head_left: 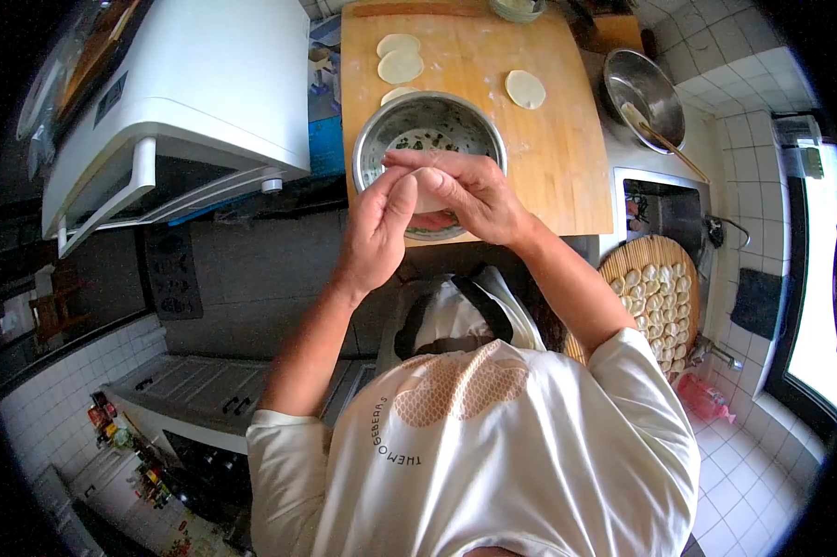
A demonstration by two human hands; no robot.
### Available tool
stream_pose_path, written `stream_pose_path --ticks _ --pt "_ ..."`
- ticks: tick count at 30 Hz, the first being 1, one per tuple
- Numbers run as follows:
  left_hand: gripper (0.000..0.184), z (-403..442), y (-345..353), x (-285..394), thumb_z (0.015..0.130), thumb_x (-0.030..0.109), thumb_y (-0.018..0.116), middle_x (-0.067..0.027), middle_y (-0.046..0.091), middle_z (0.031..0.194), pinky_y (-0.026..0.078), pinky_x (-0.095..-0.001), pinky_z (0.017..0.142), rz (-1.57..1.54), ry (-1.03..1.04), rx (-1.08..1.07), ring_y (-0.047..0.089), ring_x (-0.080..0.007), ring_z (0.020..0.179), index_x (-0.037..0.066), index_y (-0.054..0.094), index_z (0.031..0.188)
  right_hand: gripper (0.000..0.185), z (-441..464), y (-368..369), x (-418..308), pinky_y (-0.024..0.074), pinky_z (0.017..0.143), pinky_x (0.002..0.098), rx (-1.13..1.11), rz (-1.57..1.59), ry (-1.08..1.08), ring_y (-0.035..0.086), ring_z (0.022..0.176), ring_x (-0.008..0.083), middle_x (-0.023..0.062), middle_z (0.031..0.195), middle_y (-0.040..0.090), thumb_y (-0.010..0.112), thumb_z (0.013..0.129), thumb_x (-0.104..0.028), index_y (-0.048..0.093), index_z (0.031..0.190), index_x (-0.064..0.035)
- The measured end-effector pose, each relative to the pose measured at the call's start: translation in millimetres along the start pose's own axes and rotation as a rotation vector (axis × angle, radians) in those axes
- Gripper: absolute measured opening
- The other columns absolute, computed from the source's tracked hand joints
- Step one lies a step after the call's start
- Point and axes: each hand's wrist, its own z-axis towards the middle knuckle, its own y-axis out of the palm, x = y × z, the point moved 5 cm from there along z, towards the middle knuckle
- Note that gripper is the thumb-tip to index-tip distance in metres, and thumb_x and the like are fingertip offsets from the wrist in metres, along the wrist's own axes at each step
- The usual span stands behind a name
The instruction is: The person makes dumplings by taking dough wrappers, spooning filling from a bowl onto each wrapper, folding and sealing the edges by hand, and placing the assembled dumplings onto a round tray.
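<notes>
Over a steel bowl [364,153], my left hand [377,218] and my right hand [479,197] meet, fingers bent and thumbs close together. Between them is a pale dough wrapper [428,199], pressed by both hands and mostly covered by the fingers. Whether filling is inside it cannot be made out. The bowl contains a mix with green bits [428,141] and something pinkish near its lower side. Round dough wrappers [401,67] lie behind the bowl at the left, partly overlapping, and a single wrapper [525,90] lies to its right.
The wooden board [567,176] carries the bowl. A white appliance [205,84] stands left. To the right are a steel basin [634,79] with a utensil, a sink [664,209], and a round woven tray [613,269] holding several rows of dumplings. A glass bowl [519,9] sits at the back.
</notes>
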Motion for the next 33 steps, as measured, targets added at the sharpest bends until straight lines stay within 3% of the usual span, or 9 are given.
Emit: stream_pose_path --ticks 8,10,12,15,17,20,24,29,33 --pt "0.040 7.1 -3.1 14.8 0.096 0.031 0.032 -0.0083 0.058 0.089 0.050 -0.0257 0.068 0.180 0.080 -0.044 0.058 -0.0131 0.079 -0.003 0.053 0.101 0.039 4.2 2.8 -8.3 0.0399 0.089 0.0281 -0.040 0.105 0.023 0.051 0.102 0.0151 0.0101 0.112 0.056 0.039 0.094 -0.025 0.046 0.125 -0.0011" --pt "0.044 7.4 1.7 15.8 0.096 0.033 0.029 -0.0106 0.058 0.089 0.054 -0.0272 0.066 -0.206 -0.132 -0.062 0.061 -0.0172 0.078 -0.005 0.052 0.100 0.040 7.7 3.0 -5.8 0.0397 0.089 0.0283 -0.060 0.121 0.022 0.050 0.103 0.0146 0.0095 0.113 0.056 0.038 0.095 -0.025 0.045 0.125 -0.0017" --pt "0.047 11.8 1.1 14.5 0.096 0.033 0.027 -0.0126 0.058 0.089 0.056 -0.0285 0.062 -0.193 -0.075 -0.037 0.062 -0.0208 0.078 -0.007 0.052 0.100 0.040 9.6 4.0 -5.4 0.0395 0.089 0.0284 -0.078 0.137 0.021 0.049 0.103 0.0141 0.0089 0.113 0.056 0.037 0.095 -0.026 0.044 0.126 -0.0022" --pt "0.044 14.8 2.5 16.0 0.096 0.034 0.027 -0.0093 0.059 0.091 0.051 -0.0272 0.068 -0.132 -0.165 -0.099 0.060 -0.0167 0.079 -0.001 0.053 0.100 0.041 9.9 4.6 -9.3 0.0413 0.085 0.0270 -0.096 0.121 0.056 0.049 0.102 0.0138 0.0075 0.117 0.053 0.036 0.095 -0.027 0.042 0.129 -0.0033" --pt "0.042 17.8 1.9 26.3 0.097 0.030 0.028 -0.0068 0.058 0.087 0.047 -0.0249 0.069 0.073 0.034 -0.046 0.056 -0.0117 0.079 -0.002 0.055 0.095 0.043 8.6 7.6 -10.0 0.0428 0.081 0.0256 -0.104 0.248 0.141 0.050 0.101 0.0144 0.0069 0.120 0.051 0.032 0.096 -0.028 0.036 0.132 -0.0047" --pt "0.041 17.3 3.2 25.0 0.097 0.028 0.029 -0.0046 0.057 0.083 0.043 -0.0243 0.069 -0.011 -0.016 -0.031 0.052 -0.0085 0.079 -0.002 0.056 0.091 0.045 7.2 12.0 -11.6 0.0437 0.079 0.0239 -0.108 0.374 0.200 0.049 0.104 0.0151 0.0078 0.122 0.049 0.028 0.096 -0.029 0.030 0.135 -0.0061" --pt "0.041 18.0 4.1 22.2 0.097 0.028 0.029 -0.0047 0.056 0.082 0.044 -0.0246 0.068 0.113 0.045 -0.037 0.052 -0.0090 0.077 -0.002 0.056 0.090 0.043 7.9 17.7 -7.1 0.0426 0.082 0.0247 -0.023 0.433 0.144 0.051 0.096 0.0136 0.0067 0.111 0.054 0.031 0.096 -0.029 0.035 0.132 -0.0055" --pt "0.040 8.2 12.3 23.4 0.097 0.024 0.027 -0.0035 0.055 0.072 0.042 -0.0252 0.062 0.350 0.154 0.040 0.051 -0.0106 0.068 -0.001 0.055 0.082 0.041 -0.3 17.8 -14.6 0.0351 0.096 0.0314 -0.051 0.288 -0.069 0.048 0.109 0.0208 0.0146 0.119 0.050 0.024 0.090 -0.014 0.041 0.123 0.0023" --pt "0.040 -0.5 18.7 27.9 0.096 0.021 0.027 -0.0042 0.052 0.063 0.040 -0.0273 0.056 0.449 0.175 -0.011 0.049 -0.0109 0.061 0.000 0.053 0.075 0.039 -12.5 21.4 -23.1 0.0359 0.092 0.0302 -0.004 0.308 -0.094 0.050 0.103 0.0188 0.0125 0.108 0.054 0.027 0.087 -0.015 0.048 0.115 0.0017"
